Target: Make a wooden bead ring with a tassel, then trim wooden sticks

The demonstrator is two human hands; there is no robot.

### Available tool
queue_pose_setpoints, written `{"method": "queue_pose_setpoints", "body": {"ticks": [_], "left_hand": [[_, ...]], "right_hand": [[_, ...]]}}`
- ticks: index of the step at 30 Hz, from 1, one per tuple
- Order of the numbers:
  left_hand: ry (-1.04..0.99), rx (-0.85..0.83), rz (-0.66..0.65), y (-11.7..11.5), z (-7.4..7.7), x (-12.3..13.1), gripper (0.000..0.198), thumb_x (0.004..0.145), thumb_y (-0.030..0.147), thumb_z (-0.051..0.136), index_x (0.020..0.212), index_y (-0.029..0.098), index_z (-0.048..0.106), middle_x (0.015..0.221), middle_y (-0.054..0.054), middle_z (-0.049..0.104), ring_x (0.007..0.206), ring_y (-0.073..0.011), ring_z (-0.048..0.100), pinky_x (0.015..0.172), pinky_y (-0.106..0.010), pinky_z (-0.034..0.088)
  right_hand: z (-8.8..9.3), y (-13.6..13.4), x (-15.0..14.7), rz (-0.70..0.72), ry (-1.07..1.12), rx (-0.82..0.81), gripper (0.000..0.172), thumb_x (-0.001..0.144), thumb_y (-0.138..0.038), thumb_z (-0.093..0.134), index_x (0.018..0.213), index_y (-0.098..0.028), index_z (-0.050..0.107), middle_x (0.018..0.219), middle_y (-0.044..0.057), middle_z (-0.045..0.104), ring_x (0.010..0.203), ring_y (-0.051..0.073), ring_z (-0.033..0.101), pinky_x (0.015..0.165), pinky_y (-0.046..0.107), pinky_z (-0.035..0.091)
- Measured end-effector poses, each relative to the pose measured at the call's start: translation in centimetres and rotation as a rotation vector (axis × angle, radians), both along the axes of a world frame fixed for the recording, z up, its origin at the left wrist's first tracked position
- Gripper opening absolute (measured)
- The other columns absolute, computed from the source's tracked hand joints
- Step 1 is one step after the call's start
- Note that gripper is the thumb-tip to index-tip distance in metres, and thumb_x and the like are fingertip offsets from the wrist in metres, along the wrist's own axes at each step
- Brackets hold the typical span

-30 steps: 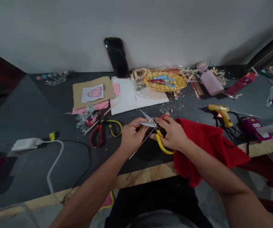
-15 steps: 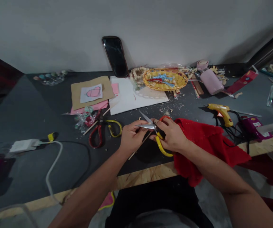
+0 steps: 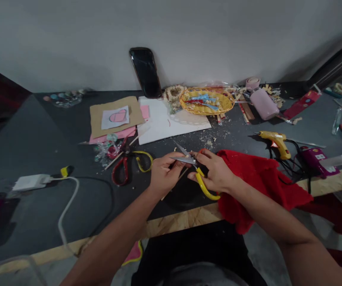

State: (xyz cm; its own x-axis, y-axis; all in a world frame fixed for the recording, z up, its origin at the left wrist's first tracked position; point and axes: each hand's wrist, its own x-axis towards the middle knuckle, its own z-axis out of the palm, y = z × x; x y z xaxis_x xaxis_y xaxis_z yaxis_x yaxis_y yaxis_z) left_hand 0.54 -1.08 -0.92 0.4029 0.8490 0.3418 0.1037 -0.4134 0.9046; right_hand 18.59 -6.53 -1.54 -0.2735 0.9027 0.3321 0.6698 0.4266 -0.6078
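Observation:
My right hand [image 3: 214,171] is wrapped round the handles of scissors [image 3: 204,186] with a yellow and an orange handle. Their silver blades are parted and point left, over the fingers of my left hand [image 3: 165,172]. The left fingers are pinched together at the blades; what they hold is too small to make out. Below the hands a thin wooden stick [image 3: 171,190] slants down to the left. A red cloth [image 3: 248,171] lies beside my right wrist.
Second scissors [image 3: 125,169] lie left of my hands. Behind are a white board [image 3: 159,133], brown paper [image 3: 98,119], a wicker basket [image 3: 195,109] and a leaning phone [image 3: 145,73]. A yellow glue gun [image 3: 273,141], cords and a pink cylinder [image 3: 264,104] are right.
The yellow handle in my right hand has swung slightly down and right, while the blades remain parted at my left fingertips. The left hand has hardly moved.

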Motion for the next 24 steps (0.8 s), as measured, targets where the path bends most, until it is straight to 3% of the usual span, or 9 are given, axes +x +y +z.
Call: {"method": "queue_pose_setpoints", "body": {"ticks": [5,12,16,20,24], "left_hand": [[0.004,-0.013,-0.018,0.1,0.0,-0.1,0.019,0.087,0.03,0.062,0.075,0.017,0.071,0.072,-0.004,0.074,0.067,-0.0155,0.069,0.065,-0.023,0.053],[0.123,-0.02,0.053,0.3,0.2,0.0,0.017,0.085,0.028,0.059,0.076,0.017,0.069,0.071,-0.002,0.072,0.064,-0.0137,0.065,0.061,-0.021,0.049],[0.126,-0.036,0.158,0.5,-0.2,0.0,0.018,0.085,0.031,0.059,0.081,0.017,0.069,0.072,-0.001,0.071,0.061,-0.012,0.061,0.057,-0.02,0.045],[0.168,-0.055,0.129,0.4,-0.2,0.2,0.022,0.089,0.032,0.055,0.085,0.016,0.07,0.077,-0.003,0.072,0.066,-0.0126,0.062,0.062,-0.022,0.047],[0.129,-0.058,0.153,0.3,-0.1,0.3,0.019,0.086,0.03,0.057,0.085,0.016,0.07,0.078,-0.003,0.073,0.064,-0.0124,0.063,0.06,-0.021,0.048]], "right_hand": [[0.2,0.1,0.2,0.04,0.039,-0.019,0.053,0.088,-0.056,0.058,0.125,-0.018,0.059,0.111,0.012,0.066,0.098,0.024,0.06,0.088,0.038,0.054],[0.0,0.6,1.0,-0.095,-0.134,-0.003,0.069,0.08,-0.06,0.065,0.136,-0.02,0.054,0.11,0.013,0.06,0.105,0.028,0.055,0.096,0.046,0.05],[0.3,0.8,1.6,-0.125,-0.027,0.039,0.066,0.082,-0.059,0.064,0.133,-0.019,0.055,0.114,0.013,0.062,0.108,0.028,0.055,0.099,0.047,0.049],[0.4,0.8,1.7,-0.19,0.081,0.025,0.06,0.084,-0.058,0.062,0.129,-0.019,0.056,0.119,0.013,0.064,0.11,0.028,0.058,0.098,0.045,0.05],[0.2,0.7,1.5,-0.185,-0.054,-0.019,0.063,0.083,-0.059,0.063,0.13,-0.018,0.057,0.116,0.014,0.064,0.11,0.029,0.058,0.098,0.047,0.05]]}}
